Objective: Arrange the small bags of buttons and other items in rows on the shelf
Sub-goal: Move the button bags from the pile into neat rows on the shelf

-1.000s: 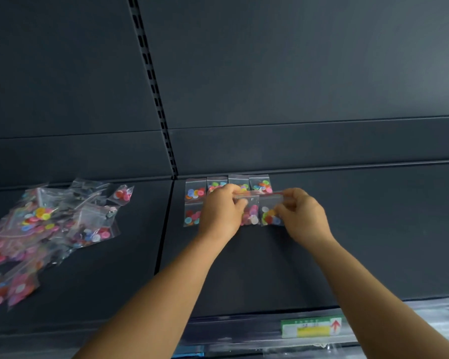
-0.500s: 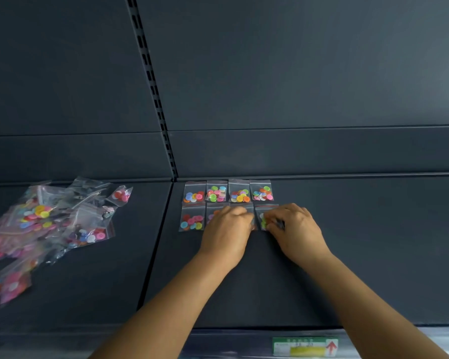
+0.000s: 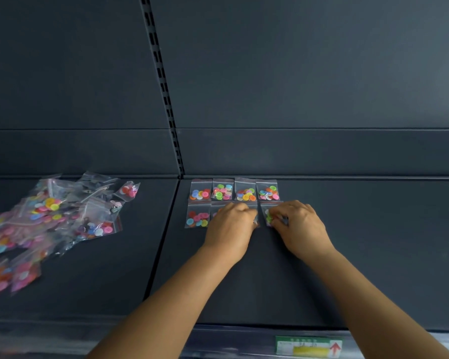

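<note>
Four small clear bags of coloured buttons form a back row on the dark shelf. In front of it a second row starts with one bag lying flat and a second bag half hidden. My left hand covers the third bag, fingers curled down on it, only its right edge showing. My right hand holds the fourth bag with curled fingertips at its right side, flat on the shelf.
A loose pile of button bags spreads over the left shelf panel. A slotted upright divides the back wall. A green and yellow price label sits on the shelf's front rail.
Both hands have come down from lifted, bringing their bags flat onto the shelf in the front row. The view has tilted down slightly.
</note>
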Available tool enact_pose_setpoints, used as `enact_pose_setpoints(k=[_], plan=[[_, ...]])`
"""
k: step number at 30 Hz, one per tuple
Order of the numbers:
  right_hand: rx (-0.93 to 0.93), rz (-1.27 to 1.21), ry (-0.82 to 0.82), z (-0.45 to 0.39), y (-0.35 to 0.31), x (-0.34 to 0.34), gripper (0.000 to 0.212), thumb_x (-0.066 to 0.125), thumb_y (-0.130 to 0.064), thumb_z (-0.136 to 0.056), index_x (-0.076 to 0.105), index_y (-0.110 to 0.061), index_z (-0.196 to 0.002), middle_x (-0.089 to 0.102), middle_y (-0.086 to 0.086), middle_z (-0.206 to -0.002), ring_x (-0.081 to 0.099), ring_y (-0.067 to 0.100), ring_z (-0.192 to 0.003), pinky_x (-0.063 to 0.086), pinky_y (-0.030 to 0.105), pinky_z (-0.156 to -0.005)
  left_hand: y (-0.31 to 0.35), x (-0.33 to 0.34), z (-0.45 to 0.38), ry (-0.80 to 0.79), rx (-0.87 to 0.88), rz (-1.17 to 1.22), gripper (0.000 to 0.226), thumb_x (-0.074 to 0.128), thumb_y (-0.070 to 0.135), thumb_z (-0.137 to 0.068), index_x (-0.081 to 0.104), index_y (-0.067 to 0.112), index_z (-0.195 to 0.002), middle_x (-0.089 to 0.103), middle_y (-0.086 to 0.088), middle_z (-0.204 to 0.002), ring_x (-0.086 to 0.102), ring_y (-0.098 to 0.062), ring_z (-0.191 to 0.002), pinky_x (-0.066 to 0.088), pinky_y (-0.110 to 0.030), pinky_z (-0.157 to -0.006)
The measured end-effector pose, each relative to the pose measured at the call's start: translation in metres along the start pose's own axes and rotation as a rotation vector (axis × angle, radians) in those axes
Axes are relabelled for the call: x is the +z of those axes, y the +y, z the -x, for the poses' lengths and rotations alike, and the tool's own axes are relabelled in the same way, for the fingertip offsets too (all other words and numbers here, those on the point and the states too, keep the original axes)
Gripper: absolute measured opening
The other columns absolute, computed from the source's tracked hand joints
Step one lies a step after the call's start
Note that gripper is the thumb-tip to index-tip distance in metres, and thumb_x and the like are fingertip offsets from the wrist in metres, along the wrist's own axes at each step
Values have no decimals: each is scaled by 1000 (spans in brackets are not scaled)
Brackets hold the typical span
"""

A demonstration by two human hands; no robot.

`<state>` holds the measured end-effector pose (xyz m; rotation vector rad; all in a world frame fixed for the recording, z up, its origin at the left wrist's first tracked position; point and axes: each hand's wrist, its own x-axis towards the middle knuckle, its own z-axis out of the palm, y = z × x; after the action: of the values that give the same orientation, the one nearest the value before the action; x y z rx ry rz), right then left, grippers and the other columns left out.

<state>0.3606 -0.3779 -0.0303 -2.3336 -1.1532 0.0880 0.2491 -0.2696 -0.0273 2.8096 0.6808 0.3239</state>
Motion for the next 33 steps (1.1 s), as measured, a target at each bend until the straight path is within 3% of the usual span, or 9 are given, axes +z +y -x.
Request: enact_pose_setpoints(k=[5, 9, 15, 21, 33], plan=[[-3, 89, 9, 7, -16, -3, 26, 59, -21, -88, 65, -17, -113, 59, 5, -118, 49, 27, -107, 39, 30, -84, -4, -11, 9, 32, 11, -37, 45, 53, 28, -95, 45, 15, -137, 53, -3, -132, 44, -23, -123, 40, -35, -97], [-77, 126, -13, 17, -49, -1, 40, 57, -35, -89, 56, -21, -126, 54, 2, -128, 47, 25, -115, 39, 35, -94, -21, -28, 32, 112, -9, -73, 49, 49, 38, -95, 43, 16, -138, 53, -1, -134, 42, -22, -125, 35, -33, -101], [-239, 179, -146, 32, -119, 22, 64, 54, -44, -89, 29, -26, -144, 32, -7, -149, 24, 17, -138, 22, 34, -112, -78, -63, 85, 144, -89, -134, 57, 51, 40, -93, 34, 18, -143, 46, 1, -140, 38, -19, -129, 27, -31, -108], [-335, 137, -214, 41, -197, 63, 66, 51, -46, -91, 22, -26, -147, 25, -8, -152, 18, 15, -141, 14, 35, -116, -148, -94, 145, 150, -213, -161, 60, 49, 43, -93, 29, 21, -145, 39, 3, -145, 31, -18, -134, 23, -31, -111], [-452, 80, -284, 46, -305, 138, 59, 52, -36, -92, 28, -27, -145, 29, -7, -151, 21, 16, -140, 17, 34, -115, -258, -121, 224, 167, -387, -132, 59, 49, 44, -92, 31, 24, -144, 42, 4, -142, 35, -17, -130, 28, -30, -107]])
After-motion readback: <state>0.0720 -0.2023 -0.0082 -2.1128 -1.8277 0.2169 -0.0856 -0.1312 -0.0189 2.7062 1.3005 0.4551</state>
